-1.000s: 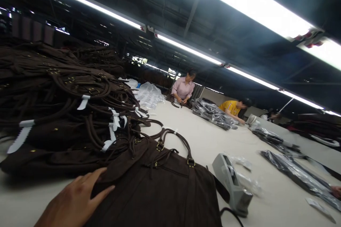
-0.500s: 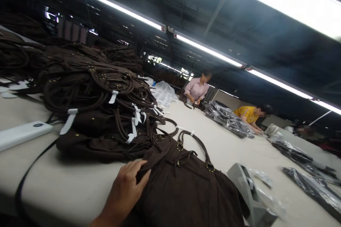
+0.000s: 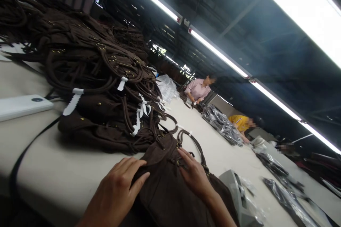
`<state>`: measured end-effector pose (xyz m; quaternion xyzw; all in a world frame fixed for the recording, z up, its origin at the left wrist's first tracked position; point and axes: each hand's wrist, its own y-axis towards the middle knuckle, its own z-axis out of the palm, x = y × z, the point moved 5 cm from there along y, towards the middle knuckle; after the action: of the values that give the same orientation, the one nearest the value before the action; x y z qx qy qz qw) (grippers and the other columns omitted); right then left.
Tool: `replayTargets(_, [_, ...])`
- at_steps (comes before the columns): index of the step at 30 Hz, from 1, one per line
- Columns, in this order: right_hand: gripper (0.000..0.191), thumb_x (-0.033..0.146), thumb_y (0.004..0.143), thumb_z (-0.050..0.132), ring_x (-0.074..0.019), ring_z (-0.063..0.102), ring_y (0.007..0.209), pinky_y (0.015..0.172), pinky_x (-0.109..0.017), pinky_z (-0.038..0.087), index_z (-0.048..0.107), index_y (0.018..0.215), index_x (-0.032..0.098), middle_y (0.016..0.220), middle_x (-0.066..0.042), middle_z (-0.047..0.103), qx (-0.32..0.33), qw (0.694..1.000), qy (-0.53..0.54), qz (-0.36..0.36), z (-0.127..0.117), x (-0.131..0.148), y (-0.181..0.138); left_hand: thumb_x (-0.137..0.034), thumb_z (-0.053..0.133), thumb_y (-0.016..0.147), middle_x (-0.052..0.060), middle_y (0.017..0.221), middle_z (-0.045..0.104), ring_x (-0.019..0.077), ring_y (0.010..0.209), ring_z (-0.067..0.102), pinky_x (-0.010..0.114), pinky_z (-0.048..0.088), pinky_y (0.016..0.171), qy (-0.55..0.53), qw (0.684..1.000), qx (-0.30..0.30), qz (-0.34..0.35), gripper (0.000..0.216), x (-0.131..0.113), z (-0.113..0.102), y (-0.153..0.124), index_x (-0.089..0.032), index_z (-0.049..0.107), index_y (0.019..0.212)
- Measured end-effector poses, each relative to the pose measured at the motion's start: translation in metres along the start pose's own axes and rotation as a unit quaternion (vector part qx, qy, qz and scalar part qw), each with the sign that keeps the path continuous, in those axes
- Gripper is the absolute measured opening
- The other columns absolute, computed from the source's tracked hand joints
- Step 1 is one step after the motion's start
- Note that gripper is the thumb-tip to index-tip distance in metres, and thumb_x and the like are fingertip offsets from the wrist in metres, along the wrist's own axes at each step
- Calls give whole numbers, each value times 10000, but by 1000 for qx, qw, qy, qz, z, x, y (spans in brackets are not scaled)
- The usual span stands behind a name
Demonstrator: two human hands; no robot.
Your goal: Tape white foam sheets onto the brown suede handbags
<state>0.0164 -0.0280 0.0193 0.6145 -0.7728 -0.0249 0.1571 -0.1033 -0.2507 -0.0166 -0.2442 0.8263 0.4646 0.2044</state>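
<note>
A dark brown handbag [image 3: 165, 188] lies flat on the pale table [image 3: 66, 173] in front of me, handles [image 3: 190, 141] pointing away. My left hand [image 3: 117, 188] rests flat on the bag's near left edge, fingers stretched out. My right hand [image 3: 194, 175] lies on the bag's upper part near the brass hardware, fingers spread and pressing the fabric. Neither hand grips anything.
A tall pile of similar brown bags [image 3: 101, 92] with white tags fills the left. A white flat device [image 3: 22, 106] and a black strap [image 3: 23, 152] lie at far left. A grey tape dispenser [image 3: 239, 198] stands to the right. Two other people [image 3: 198, 90] work beside plastic-wrapped bags [image 3: 221, 124].
My right hand has come into view and settled on the bag. The view has swung left and tilted; my left hand stays on the bag's edge.
</note>
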Motion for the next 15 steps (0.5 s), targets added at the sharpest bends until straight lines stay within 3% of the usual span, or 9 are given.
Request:
replayTargets(2, [821, 62, 693, 510, -231, 257, 1422, 1151, -484, 271, 345, 1460, 302, 1545, -8, 292, 8, 998, -31, -58, 17, 10, 40, -298, 570, 847, 12, 908, 660, 208, 860, 609, 334, 505, 765, 0, 1000, 3, 9, 114, 2, -1, -1, -260, 627, 939])
replayTargets(3, [837, 41, 660, 510, -235, 217, 1435, 1158, -502, 238, 378, 1443, 307, 1549, -2, 281, 18, 996, -36, -85, 26, 13, 55, -219, 560, 828, 8, 881, 650, 205, 834, 603, 326, 502, 732, 5, 1000, 9, 14, 93, 3, 1, -3, -258, 617, 890])
replayTargets(4, [802, 23, 636, 501, -237, 228, 1431, 1158, -513, 221, 468, 1387, 305, 1523, -1, 340, 29, 994, -29, -106, 34, 14, 67, -141, 531, 805, 4, 856, 640, 199, 803, 596, 314, 494, 694, 10, 1000, 17, 23, 141, 2, 4, -5, -254, 604, 848])
replayTargets(6, [638, -1, 614, 461, -228, 410, 1338, 1136, -499, 270, 671, 1147, 279, 1349, -11, 567, 47, 992, 29, -111, 47, 9, 84, -29, 445, 769, 4, 840, 631, 187, 776, 593, 301, 483, 674, 22, 999, 19, 42, 261, -1, 11, -13, -245, 584, 817])
replayTargets(8, [477, -4, 623, 412, -203, 607, 1115, 1044, -439, 411, 740, 873, 235, 1083, -18, 714, 73, 987, 129, -65, 57, -4, 96, 4, 385, 777, 12, 877, 652, 194, 837, 611, 325, 486, 751, 43, 997, -14, 68, 330, -3, 18, -23, -239, 593, 860])
replayTargets(10, [425, 10, 657, 372, -178, 684, 875, 887, -365, 521, 733, 788, 193, 870, -30, 738, 92, 973, 211, 22, 65, -21, 106, 0, 367, 813, 22, 953, 684, 214, 965, 622, 362, 468, 865, 70, 990, -64, 106, 359, -3, 24, -35, -234, 610, 937])
replayTargets(12, [409, 48, 720, 380, -171, 682, 747, 758, -321, 552, 727, 904, 164, 791, -35, 721, 63, 966, 225, 105, 69, -38, 117, 0, 383, 830, 26, 1000, 703, 222, 1045, 620, 368, 454, 915, 85, 981, -97, 146, 364, -1, 29, -46, -230, 620, 982])
replayTargets(15, [347, 204, 824, 508, -174, 660, 780, 717, -298, 542, 660, 1135, 172, 945, -56, 705, -11, 980, 132, 148, 72, -47, 133, 14, 431, 826, 33, 995, 715, 201, 1051, 635, 327, 460, 925, 64, 976, -127, 166, 357, 10, 31, -57, -220, 632, 1007])
